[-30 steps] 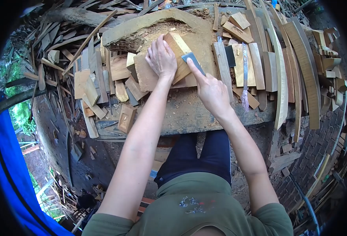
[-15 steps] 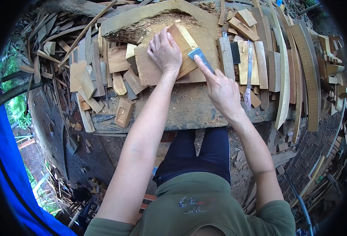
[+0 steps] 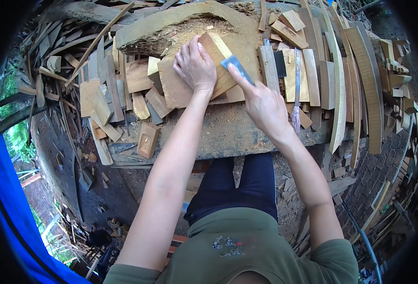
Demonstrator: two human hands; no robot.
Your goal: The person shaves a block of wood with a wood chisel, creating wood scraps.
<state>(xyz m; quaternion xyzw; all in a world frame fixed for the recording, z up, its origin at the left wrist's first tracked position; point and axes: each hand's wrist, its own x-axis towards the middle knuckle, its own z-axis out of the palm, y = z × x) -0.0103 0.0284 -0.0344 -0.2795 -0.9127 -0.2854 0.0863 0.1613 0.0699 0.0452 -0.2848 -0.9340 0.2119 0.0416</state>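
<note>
My left hand (image 3: 195,65) is wrapped around a wooden block (image 3: 224,84), holding it tilted on a larger flat slab of wood (image 3: 175,90). In my right hand (image 3: 262,105) is a chisel (image 3: 236,67) with a wide, flat blue-grey blade; my index finger lies stretched along the blade. The blade's end rests against the pale upper edge of the block. My palm hides the chisel's handle. Small shavings and chips lie on the wood around the block.
A hollowed, rough-edged timber (image 3: 180,21) lies behind the block. Wood offcuts (image 3: 140,75) crowd the left, with a recessed small block (image 3: 148,140) near the bench's front edge. Rightward are a narrow metal strip with a wrapped end (image 3: 297,85) and long curved boards (image 3: 367,90).
The chisel has shifted slightly up and left along the block's edge, my right hand moving with it. My left hand keeps its grip on the block. The whole view has shifted a little.
</note>
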